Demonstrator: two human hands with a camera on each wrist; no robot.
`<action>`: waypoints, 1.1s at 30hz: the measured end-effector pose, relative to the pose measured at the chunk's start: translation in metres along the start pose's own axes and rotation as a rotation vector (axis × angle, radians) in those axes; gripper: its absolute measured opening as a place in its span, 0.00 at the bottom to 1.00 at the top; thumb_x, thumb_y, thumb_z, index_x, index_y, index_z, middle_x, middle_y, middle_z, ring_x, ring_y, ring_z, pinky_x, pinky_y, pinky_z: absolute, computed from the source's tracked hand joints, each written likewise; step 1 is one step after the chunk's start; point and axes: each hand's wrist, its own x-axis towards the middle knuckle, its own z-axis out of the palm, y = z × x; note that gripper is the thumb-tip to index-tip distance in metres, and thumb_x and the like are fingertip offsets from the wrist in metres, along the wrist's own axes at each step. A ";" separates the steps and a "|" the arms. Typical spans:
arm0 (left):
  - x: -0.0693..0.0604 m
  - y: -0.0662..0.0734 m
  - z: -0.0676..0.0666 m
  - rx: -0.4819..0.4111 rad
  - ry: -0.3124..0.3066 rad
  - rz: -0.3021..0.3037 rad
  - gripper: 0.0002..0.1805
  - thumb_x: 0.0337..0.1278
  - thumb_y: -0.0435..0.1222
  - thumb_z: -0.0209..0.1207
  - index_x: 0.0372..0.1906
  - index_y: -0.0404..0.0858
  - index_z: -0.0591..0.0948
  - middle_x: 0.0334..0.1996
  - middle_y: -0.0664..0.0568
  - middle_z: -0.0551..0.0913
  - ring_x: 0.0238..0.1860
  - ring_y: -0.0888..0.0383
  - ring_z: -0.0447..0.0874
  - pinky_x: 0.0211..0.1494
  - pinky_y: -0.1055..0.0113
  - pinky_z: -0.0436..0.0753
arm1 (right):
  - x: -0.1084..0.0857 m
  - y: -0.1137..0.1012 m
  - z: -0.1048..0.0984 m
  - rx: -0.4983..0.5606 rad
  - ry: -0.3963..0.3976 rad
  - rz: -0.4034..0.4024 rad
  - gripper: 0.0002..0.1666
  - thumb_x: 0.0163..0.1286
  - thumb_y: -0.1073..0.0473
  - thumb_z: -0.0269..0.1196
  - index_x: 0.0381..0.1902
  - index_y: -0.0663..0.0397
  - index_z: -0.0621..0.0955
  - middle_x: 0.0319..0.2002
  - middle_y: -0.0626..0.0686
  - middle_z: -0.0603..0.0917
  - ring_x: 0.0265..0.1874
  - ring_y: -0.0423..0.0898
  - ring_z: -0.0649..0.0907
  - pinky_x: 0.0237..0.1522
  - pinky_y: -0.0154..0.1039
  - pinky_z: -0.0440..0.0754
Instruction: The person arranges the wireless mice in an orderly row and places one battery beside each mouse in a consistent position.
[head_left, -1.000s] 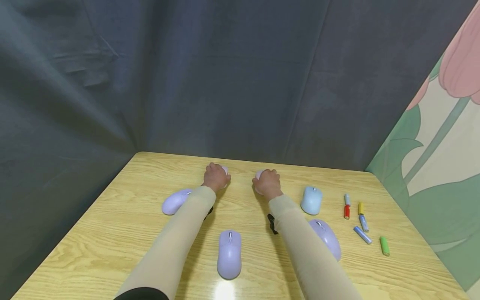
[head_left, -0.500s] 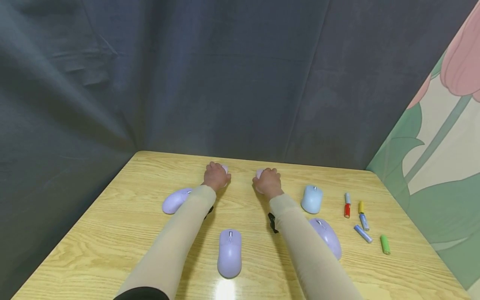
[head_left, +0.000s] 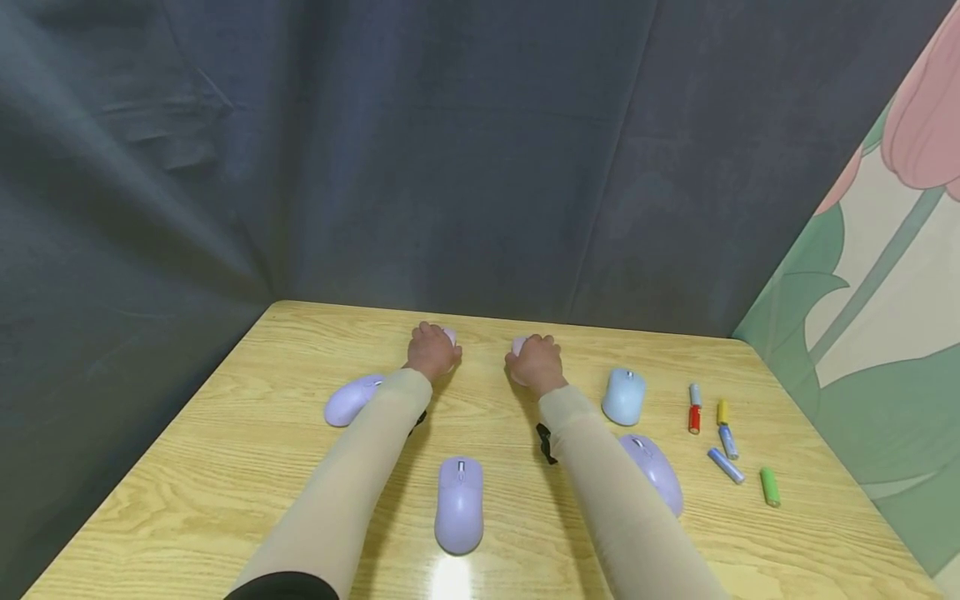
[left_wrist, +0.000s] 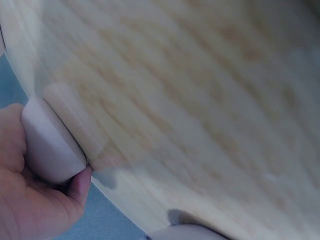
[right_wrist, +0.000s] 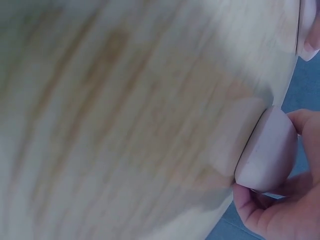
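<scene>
Near the table's far edge, the left hand (head_left: 432, 352) grips a pale pink-purple mouse (head_left: 450, 337), mostly covered by the hand. Its thumb and fingers lie round the mouse's sides (left_wrist: 52, 142) in the left wrist view, with the mouse flat on the wood. A short gap to the right, the right hand (head_left: 537, 365) holds a similar mouse (head_left: 518, 346). The right wrist view shows that mouse (right_wrist: 270, 150) resting on the table between the thumb and fingers of the hand (right_wrist: 285, 215).
Purple mice lie left of the left forearm (head_left: 350, 402), at front centre (head_left: 459, 507) and beside the right forearm (head_left: 656, 471). A light blue mouse (head_left: 624, 397) stands to the right. Several small coloured cylinders, one of them green (head_left: 770, 487), lie farther right. A dark curtain (head_left: 480, 167) hangs behind.
</scene>
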 end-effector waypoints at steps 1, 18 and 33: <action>0.000 0.000 0.000 -0.003 -0.001 -0.001 0.35 0.70 0.54 0.49 0.55 0.21 0.69 0.42 0.37 0.66 0.44 0.48 0.68 0.38 0.60 0.79 | 0.000 0.000 0.000 0.004 -0.001 0.002 0.38 0.73 0.45 0.53 0.63 0.76 0.64 0.55 0.71 0.68 0.54 0.65 0.70 0.52 0.54 0.74; -0.001 0.000 -0.001 -0.010 -0.006 0.001 0.35 0.71 0.53 0.49 0.56 0.21 0.69 0.42 0.38 0.67 0.44 0.48 0.67 0.38 0.60 0.79 | -0.006 -0.003 -0.016 -0.033 -0.095 -0.029 0.50 0.75 0.37 0.47 0.70 0.78 0.51 0.65 0.76 0.59 0.64 0.71 0.62 0.64 0.58 0.64; 0.002 0.001 0.002 0.019 -0.019 0.014 0.36 0.71 0.54 0.48 0.56 0.21 0.69 0.41 0.38 0.66 0.42 0.48 0.67 0.36 0.61 0.79 | -0.014 0.015 -0.063 -0.076 -0.033 -0.029 0.50 0.75 0.39 0.48 0.67 0.83 0.52 0.63 0.80 0.59 0.63 0.73 0.63 0.63 0.60 0.64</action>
